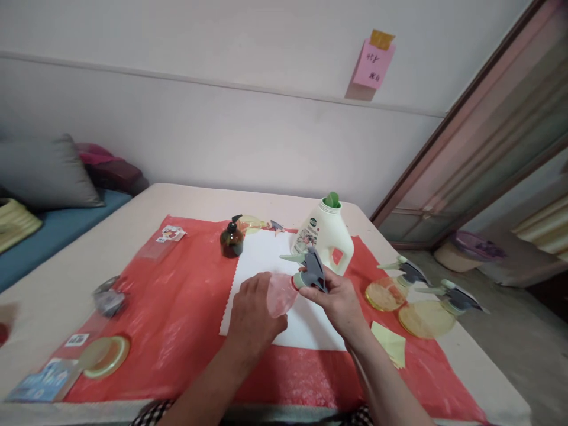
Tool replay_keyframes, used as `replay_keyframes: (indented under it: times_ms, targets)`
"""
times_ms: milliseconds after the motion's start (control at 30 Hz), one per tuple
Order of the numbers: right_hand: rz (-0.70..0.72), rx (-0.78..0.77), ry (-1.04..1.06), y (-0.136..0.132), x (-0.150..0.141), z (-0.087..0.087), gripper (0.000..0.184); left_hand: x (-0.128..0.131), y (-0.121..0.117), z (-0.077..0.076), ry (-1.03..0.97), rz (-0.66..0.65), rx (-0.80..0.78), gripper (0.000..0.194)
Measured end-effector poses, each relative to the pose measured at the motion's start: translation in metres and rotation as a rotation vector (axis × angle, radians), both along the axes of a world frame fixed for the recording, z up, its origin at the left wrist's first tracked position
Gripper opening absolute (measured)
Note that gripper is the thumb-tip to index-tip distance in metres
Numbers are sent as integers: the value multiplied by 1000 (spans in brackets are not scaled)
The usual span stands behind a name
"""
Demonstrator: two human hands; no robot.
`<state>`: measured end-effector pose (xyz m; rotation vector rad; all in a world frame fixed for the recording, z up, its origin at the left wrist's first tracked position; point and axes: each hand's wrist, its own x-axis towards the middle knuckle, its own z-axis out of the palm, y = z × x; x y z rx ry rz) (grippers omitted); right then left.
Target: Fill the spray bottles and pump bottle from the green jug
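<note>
My left hand (254, 313) is closed round a small pink see-through bottle (280, 294), held over a white sheet (266, 260) on a red cloth (177, 319). My right hand (338, 299) grips a grey and pale green spray trigger head (310, 269) set at the pink bottle's neck. Both hands meet above the middle of the table (186, 198).
A white jug with a green cap (327, 236) stands just behind the hands. A brown pump bottle (231, 238) is at the back. Two yellow spray bottles (390, 290) (432, 313) lie at right. A yellow round bottle (104, 356), packets and a grey trigger (107, 299) lie at left.
</note>
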<state>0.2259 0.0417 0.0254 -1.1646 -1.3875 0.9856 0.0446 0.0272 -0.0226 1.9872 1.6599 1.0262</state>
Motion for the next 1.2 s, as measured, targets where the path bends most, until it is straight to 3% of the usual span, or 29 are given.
replay_keyframes:
  times_ms: [267,500,700,833,967,1033,1200]
  targets:
    - [-298,-16,115,-2,-33,-13,38,9,-3,4,66,76,104,68]
    - [-486,18,150,-1,-53,-26,39,17,-2,-6,86,130,195,74]
    - [-534,76,35,-5,-57,-14,38,17,0,-11,42,-31,202,77]
    - [-448,127,-11,-11,-54,-10,32,13,1,-5,-145,-142,99,78]
    - [-460,258,-25,-10,-30,-5,33,0,1,10,-388,-188,-171,85]
    - [-457,287,43,-5,-11,0,43,-8,1,17,-476,-228,-302,91]
    - [113,-41,403,13,27,5,60,-17,-4,34,-676,-506,-550,91]
